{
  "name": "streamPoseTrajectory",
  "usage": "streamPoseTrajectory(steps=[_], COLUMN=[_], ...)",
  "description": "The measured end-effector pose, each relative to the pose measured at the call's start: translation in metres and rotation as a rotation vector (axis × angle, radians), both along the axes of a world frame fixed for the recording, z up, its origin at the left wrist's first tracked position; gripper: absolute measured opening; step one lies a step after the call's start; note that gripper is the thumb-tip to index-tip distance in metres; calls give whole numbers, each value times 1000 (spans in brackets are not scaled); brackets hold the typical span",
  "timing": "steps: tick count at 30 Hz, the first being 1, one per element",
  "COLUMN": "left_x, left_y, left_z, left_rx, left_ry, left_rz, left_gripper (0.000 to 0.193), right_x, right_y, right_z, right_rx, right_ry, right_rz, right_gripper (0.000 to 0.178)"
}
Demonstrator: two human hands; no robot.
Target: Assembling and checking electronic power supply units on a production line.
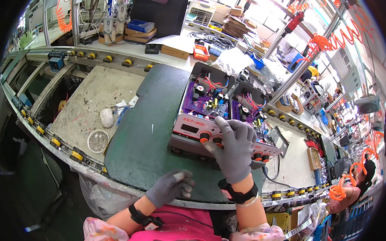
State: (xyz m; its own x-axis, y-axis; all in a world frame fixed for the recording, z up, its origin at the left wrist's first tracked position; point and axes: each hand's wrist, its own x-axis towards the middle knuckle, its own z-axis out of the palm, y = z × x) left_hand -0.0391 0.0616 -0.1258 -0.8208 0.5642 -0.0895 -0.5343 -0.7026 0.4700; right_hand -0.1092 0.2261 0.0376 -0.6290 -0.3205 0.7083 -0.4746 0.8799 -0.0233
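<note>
An open-topped electronic unit (192, 128) rests on the green mat, its light front panel with a dark display and orange-ringed knobs facing me. Purple circuit boards and coloured wires show inside it. My gloved right hand (232, 150) is at this front panel: the index fingertip touches its top edge, and the thumb is low beside the knobs. The palm side is hidden. A second similar unit (247, 108) stands just to the right, partly behind that hand. Over the mat's near edge, my gloved left hand (171, 187) is apart from the units, fingers loosely curled and apart, nothing visible in them.
The green mat (148, 118) lies on a conveyor with yellow rollers (77, 155) along its edge. Left of it are a round dish of small parts (98, 141) and a white bottle (107, 117). A red power driver (294, 22) hangs at upper right. Another person (349, 196) is at far right.
</note>
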Motion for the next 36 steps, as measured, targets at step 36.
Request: streamPoseTrajectory(steps=[36], left_x=[-2], left_y=[11], left_z=[5], left_rx=[-125], left_ry=[-37], left_rz=[60], left_gripper=[31], right_x=[23], right_y=[125], right_z=[-70], right_rx=[-710], right_ry=[14], right_rz=[-272], right_gripper=[94])
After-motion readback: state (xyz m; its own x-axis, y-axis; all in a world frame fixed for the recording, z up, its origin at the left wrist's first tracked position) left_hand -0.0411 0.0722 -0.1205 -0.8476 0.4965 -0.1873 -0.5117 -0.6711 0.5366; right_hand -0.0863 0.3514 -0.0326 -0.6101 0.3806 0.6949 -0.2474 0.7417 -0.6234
